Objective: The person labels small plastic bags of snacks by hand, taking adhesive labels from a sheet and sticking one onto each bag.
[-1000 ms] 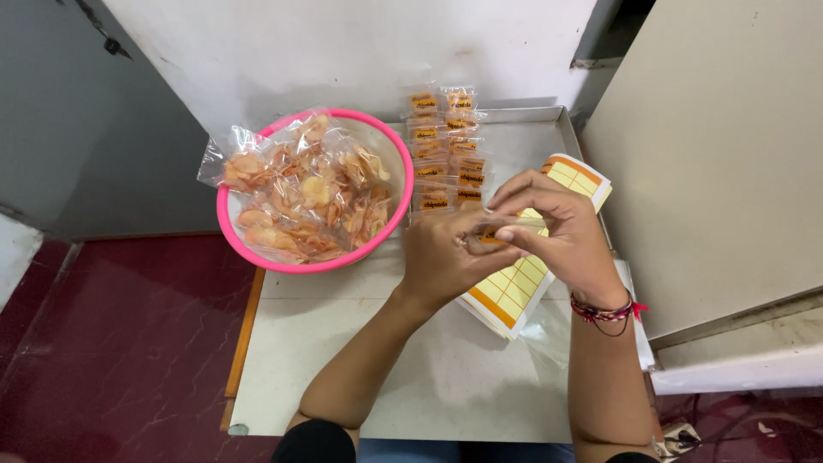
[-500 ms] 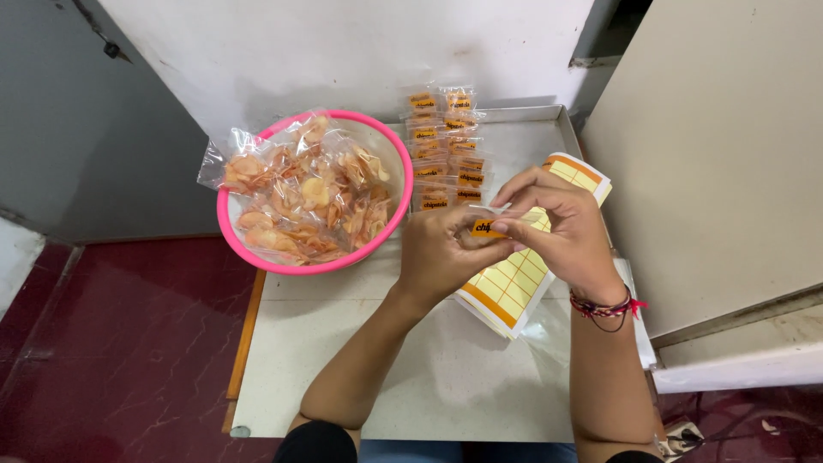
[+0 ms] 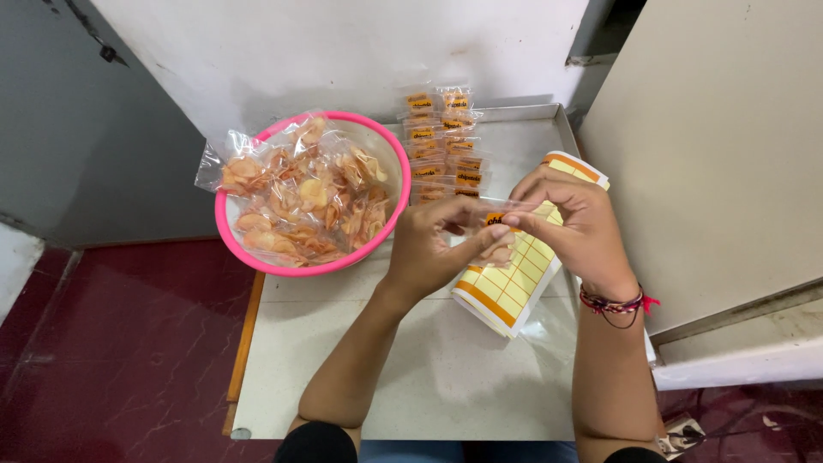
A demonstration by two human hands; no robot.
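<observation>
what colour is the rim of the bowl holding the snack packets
Pink. The bowl rim shows best in the head view, left of the left hand.

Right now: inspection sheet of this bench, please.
Surface: pale table, mostly bare near the person.
Job's things: small clear packet with an orange label, held in both hands; yellow label sheets beneath.
Clutter: pink bowl of unlabelled chip packets; labelled packets in rows by the wall.
Grippers: left hand and right hand pinch the packet.
Cables: nothing seen.
Surroundings: white wall, red floor, pale panel at right.
</observation>
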